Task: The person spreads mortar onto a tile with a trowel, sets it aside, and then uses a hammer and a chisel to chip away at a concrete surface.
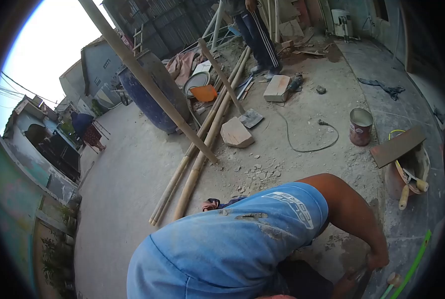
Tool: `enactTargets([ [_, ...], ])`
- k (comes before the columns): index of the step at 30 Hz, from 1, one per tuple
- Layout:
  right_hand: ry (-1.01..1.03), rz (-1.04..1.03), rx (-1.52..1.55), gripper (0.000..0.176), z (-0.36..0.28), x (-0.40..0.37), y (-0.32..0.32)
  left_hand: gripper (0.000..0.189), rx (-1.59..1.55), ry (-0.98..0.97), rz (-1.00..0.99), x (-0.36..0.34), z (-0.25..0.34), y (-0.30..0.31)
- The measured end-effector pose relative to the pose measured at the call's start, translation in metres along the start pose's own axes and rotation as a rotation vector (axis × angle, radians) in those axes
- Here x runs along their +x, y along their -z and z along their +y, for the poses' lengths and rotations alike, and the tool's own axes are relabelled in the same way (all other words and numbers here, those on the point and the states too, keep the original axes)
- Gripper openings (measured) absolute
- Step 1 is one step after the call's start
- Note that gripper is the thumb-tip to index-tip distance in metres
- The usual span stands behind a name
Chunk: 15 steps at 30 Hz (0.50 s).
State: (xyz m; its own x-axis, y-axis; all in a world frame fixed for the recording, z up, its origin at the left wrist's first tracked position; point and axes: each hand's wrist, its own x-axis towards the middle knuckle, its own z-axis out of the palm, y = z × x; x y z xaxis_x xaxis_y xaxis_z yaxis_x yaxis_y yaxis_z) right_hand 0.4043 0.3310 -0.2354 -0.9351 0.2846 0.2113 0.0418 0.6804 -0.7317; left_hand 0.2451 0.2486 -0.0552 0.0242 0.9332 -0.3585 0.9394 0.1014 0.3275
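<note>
Neither of my hands is in the head view. Close in front, a person in a mud-stained blue shirt [217, 239] bends low and fills the bottom middle. That person's arm [349, 209] reaches down at the right, the hand [377, 260] low by a dark, flat-looking piece whose kind is unclear. Beside this hand, at the bottom right, lie a bright green strip [418, 266] and a round-headed tool [393, 280]. Above them a bucket [422, 162] carries a flat brown board [398, 146] and a wooden-handled tool [404, 197].
Long bamboo poles [195, 187] lie on the ground, and one pole [147, 79] slants across. A long-handled hoe [251, 118], pale blocks [236, 133], a cable [302, 151] and a metal can [360, 128] stand around. A blue barrel [142, 102] is behind. Another person [257, 35] stands at the back.
</note>
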Motion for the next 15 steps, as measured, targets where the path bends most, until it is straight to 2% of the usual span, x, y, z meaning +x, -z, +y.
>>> enactTargets([
  [3, -0.032, -0.038, 0.013, 0.049, -0.011, 0.019, -0.008, 0.034, -0.064, -0.064, 0.045, 0.011, -0.005, 0.0],
  [5, 0.126, -0.032, -0.019, 0.043, -0.012, 0.028, -0.017, 0.032, 0.179, -0.139, -0.012, 0.019, -0.011, 0.002],
  [6, 0.109, -0.034, -0.035, 0.043, -0.023, 0.031, -0.013, 0.032, 0.169, -0.16, -0.007, 0.013, -0.011, 0.007],
  [8, -0.137, -0.491, -0.241, 0.047, -0.046, 0.039, 0.0, 0.032, 0.045, -0.016, -0.005, -0.016, -0.003, 0.021],
  [9, -0.144, -0.495, -0.265, 0.047, -0.05, 0.038, 0.006, 0.032, 0.036, -0.028, 0.015, -0.032, 0.007, 0.029],
  [11, -0.02, -0.571, -0.278, 0.044, -0.058, 0.046, 0.0, 0.035, -0.093, 0.009, 0.044, -0.07, 0.017, 0.048],
  [12, -0.006, -0.577, -0.29, 0.044, -0.056, 0.051, -0.002, 0.037, -0.073, -0.028, -0.023, -0.078, 0.02, 0.055],
  [14, 0.019, -0.823, -0.478, 0.046, -0.052, 0.07, -0.019, 0.039, -0.07, -0.067, -0.095, -0.099, 0.01, 0.061],
  [15, 0.061, -0.847, -0.486, 0.046, -0.054, 0.079, -0.025, 0.037, -0.092, -0.085, -0.06, -0.11, 0.002, 0.06],
])
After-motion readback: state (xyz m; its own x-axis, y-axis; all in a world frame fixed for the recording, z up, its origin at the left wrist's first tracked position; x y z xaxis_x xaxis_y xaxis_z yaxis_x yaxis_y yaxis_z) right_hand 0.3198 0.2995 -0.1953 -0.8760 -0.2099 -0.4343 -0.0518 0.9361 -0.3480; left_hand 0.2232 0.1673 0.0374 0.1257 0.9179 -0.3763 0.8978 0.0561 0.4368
